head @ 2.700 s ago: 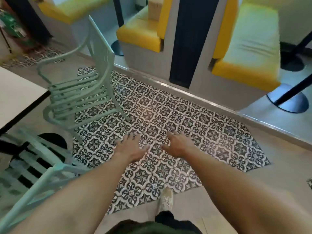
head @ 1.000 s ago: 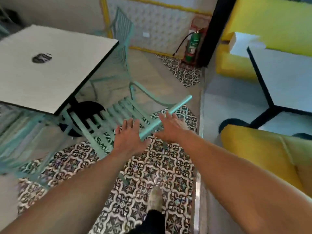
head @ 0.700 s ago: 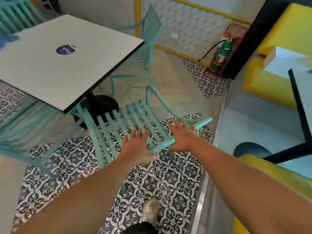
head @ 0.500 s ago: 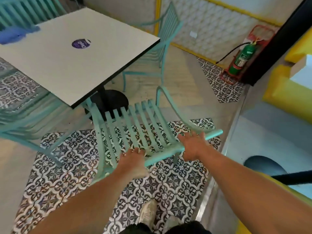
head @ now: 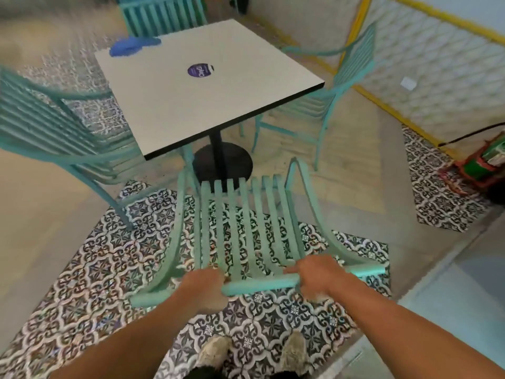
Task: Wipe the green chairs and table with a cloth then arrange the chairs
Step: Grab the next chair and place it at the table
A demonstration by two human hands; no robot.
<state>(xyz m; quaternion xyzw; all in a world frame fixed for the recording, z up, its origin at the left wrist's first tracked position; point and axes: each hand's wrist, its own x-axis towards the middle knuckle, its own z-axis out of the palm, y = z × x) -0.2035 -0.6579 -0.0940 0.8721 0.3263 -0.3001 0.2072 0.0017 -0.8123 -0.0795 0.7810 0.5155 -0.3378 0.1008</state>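
Note:
A green slatted chair (head: pixel 247 228) stands right in front of me, its seat facing the white square table (head: pixel 202 86). My left hand (head: pixel 203 285) and my right hand (head: pixel 318 279) both grip the top rail of its backrest. A blue cloth (head: pixel 131 46) lies on the table's far left corner. Three more green chairs surround the table: one on the left (head: pixel 54 127), one on the right (head: pixel 341 86), one at the far side (head: pixel 161 12).
The table has a black pedestal base (head: pixel 221 162) just beyond the held chair. Patterned tiles (head: pixel 109 263) lie under my feet. A fire extinguisher (head: pixel 486 162) sits on the floor at the right by a quilted wall with yellow trim.
I turned from the yellow benches toward the table. Both hands went from open above the floor to closing on the chair's top rail, and the chair now stands square to the table.

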